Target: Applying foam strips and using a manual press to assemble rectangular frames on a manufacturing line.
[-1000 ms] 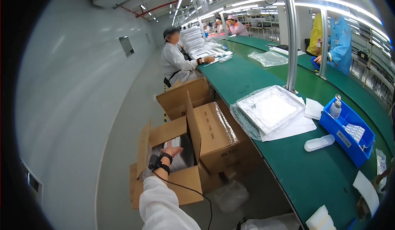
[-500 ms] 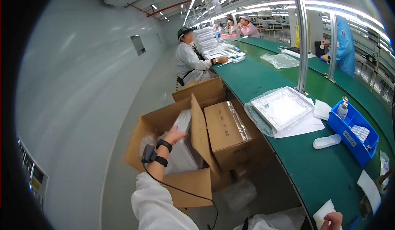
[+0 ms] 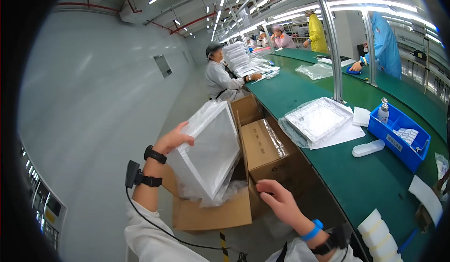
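Observation:
My left hand (image 3: 172, 140) grips the upper left edge of a white, square framed panel (image 3: 213, 144) in clear plastic film. The panel is tilted above an open cardboard box (image 3: 213, 212), its lower corner by loose plastic (image 3: 232, 190) at the box's mouth. My right hand (image 3: 283, 200) hovers to the right of the box, fingers apart and nothing in it. A second, taped carton (image 3: 258, 144) lies beside it, against the bench.
On the green bench (image 3: 323, 173) lie another white frame (image 3: 321, 116) on plastic, a blue divided bin (image 3: 398, 142) with a pump bottle, a white oblong case (image 3: 368, 148) and white foam (image 3: 378, 231). A co-worker (image 3: 222, 74) sits farther along; a metal post (image 3: 333, 51) rises from the bench.
My left hand has lifted the white panel up out of the box. My right hand has come from the white foam at the lower right over toward the box and is now empty.

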Available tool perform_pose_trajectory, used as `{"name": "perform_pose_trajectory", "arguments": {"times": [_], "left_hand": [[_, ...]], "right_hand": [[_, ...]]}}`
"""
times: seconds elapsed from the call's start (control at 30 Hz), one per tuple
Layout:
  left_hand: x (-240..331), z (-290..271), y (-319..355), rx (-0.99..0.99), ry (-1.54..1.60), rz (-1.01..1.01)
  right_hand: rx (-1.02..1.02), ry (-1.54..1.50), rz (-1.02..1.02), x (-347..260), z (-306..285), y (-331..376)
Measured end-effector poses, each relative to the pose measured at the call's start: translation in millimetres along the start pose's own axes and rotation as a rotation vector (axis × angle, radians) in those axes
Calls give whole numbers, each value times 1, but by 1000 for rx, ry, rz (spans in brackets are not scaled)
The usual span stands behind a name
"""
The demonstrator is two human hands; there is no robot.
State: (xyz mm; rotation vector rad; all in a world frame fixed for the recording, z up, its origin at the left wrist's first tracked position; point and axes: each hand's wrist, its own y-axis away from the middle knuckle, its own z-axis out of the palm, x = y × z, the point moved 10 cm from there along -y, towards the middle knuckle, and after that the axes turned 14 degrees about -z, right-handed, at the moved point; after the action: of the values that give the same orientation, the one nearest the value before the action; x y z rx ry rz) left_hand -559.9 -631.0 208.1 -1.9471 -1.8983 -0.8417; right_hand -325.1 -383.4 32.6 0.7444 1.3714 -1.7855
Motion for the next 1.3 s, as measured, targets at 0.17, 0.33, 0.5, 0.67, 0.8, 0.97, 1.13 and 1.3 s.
{"name": "perform_pose_trajectory", "arguments": {"times": [0.17, 0.33, 0.5, 0.67, 0.8, 0.97, 1.13, 1.3], "left_hand": [[-4, -17, 38, 25, -101, -23], [-33, -3, 42, -97, -82, -94], [-63, 33, 58, -220, -40, -85], [-77, 39, 101, -289, 90, -132], [-70, 41, 123, -255, 95, -270], [-30, 45, 163, -239, -16, -279], [26, 23, 218, -200, -25, -182], [96, -5, 232, -166, -43, 65]], "right_hand": [[-55, -333, 443, 85, 45, 0], [-36, -693, 894, 206, 101, 64], [4, -966, 865, 223, 139, 78], [146, -1228, 858, 212, 174, 100], [254, -1330, 981, 186, 168, 110], [199, -1374, 860, 173, 166, 110], [174, -1430, 766, 117, 156, 92], [368, -1223, 466, 71, 81, 51]]}}
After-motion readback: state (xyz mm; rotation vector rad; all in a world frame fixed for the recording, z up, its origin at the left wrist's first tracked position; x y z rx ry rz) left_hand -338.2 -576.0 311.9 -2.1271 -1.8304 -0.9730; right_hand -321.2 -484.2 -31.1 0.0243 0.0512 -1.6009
